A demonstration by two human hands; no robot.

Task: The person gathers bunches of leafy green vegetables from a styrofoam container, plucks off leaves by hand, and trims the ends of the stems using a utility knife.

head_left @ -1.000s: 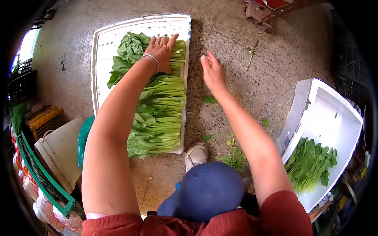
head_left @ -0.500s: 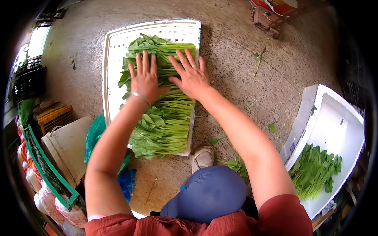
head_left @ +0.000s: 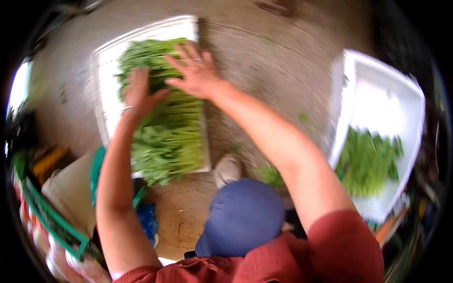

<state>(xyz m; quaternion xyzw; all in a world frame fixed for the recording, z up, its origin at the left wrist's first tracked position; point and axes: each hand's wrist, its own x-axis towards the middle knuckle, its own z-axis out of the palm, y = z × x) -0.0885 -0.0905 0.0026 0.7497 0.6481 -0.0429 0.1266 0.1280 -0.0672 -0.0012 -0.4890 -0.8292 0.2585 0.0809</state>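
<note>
- The right hand (head_left: 196, 73) lies palm down on the leafy greens (head_left: 165, 146), fingers spread wide.
- The left hand (head_left: 138, 92) rests on their leafy side, thumb held out from the fingers, which are blurred.
- The greens lie in a white tray (head_left: 104, 70); its surface shows along the left and far edges, while stalk ends come close to the right edge.
- Stalks point right, leaves left, each stalk's long axis running crosswise; the row stretches near to far.
- Rightward, floor (head_left: 264, 70) gives wide room up to a white box (head_left: 384, 99).
</note>
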